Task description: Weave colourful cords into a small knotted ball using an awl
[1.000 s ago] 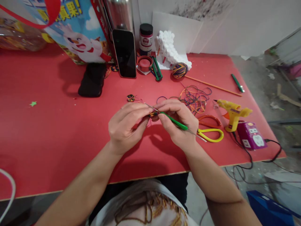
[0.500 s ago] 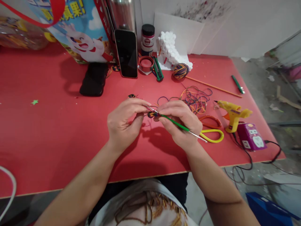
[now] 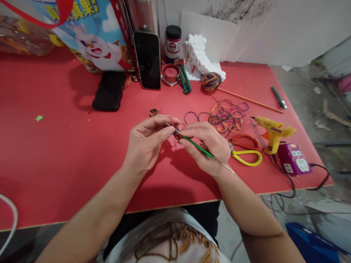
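My right hand (image 3: pixel 207 144) is closed around a crochet hook (image 3: pixel 199 146) with a green grip and metal ends. Its upper tip reaches the fingers of my left hand (image 3: pixel 149 140), which pinch a small dark multicoloured crochet piece (image 3: pixel 177 134). My fingers cover most of that piece. A strand of pinkish yarn rises by the left fingertips. Just beyond the left hand lies another small crocheted piece (image 3: pixel 154 112). Loose multicoloured yarn (image 3: pixel 226 117) is tangled on the table past my right hand, and a wound yarn ball (image 3: pixel 211 82) rests farther back.
Scissors (image 3: pixel 248 159) with one yellow and one red handle lie right of my right hand. Beyond them are a yellow glue gun (image 3: pixel 271 129) and a purple power box (image 3: pixel 293 159). A propped phone (image 3: pixel 147 60), a dark phone (image 3: pixel 109 91) and a green cutter (image 3: pixel 185 79) stand or lie behind.
My left hand has turned, its thumb now higher near the hook's tip. My right hand and the hook have shifted slightly left, showing more of the scissors.
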The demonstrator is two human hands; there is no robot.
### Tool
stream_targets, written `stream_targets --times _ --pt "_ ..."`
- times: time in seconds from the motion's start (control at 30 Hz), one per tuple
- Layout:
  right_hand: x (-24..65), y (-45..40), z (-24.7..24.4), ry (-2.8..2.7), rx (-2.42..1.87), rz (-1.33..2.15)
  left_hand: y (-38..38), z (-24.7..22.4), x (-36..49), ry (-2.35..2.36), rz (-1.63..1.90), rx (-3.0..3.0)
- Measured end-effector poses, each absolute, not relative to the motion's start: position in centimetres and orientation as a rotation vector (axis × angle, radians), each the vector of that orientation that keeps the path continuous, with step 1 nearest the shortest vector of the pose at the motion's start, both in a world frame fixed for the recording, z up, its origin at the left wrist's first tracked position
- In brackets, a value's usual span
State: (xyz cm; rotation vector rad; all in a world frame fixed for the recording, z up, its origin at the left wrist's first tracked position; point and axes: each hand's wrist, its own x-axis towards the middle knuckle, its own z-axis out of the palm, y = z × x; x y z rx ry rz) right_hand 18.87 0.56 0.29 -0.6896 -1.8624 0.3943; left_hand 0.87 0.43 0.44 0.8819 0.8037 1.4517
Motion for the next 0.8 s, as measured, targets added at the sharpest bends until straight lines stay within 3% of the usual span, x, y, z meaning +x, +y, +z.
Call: stream_targets --times 0.5,0.8 --pt "17.5 0.1 -0.5 -1.448 -0.673 0.939 0.4 0.9 0.5 0.825 1.3 0.679" --pt "17.2 0.2 -0.2 -1.369 -0.675 1.017 0.4 1.4 0.6 0.839 1.288 0.61"
